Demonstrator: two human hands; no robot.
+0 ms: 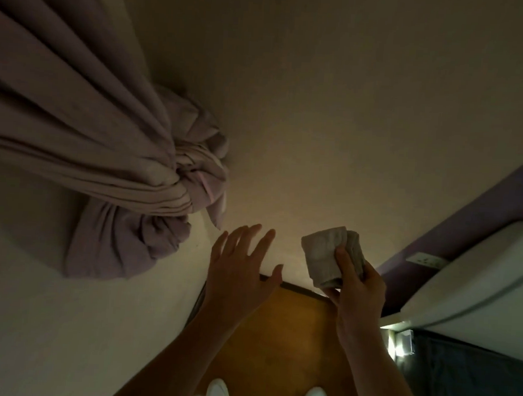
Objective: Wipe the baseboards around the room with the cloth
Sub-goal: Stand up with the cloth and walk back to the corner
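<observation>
I am holding my right hand up before the wall, its thumb and curled fingers pinching a folded grey cloth, which is sitting above the dark baseboard in my view. My left hand is spreading open, fingers straight and apart, gripping nothing, near the knotted curtain. My white shoes are standing on the wooden floor.

No text, label, brand or number can be read here: the light is dim, and the white socket plate on the purple wall is too small and blurred to show any marking
</observation>
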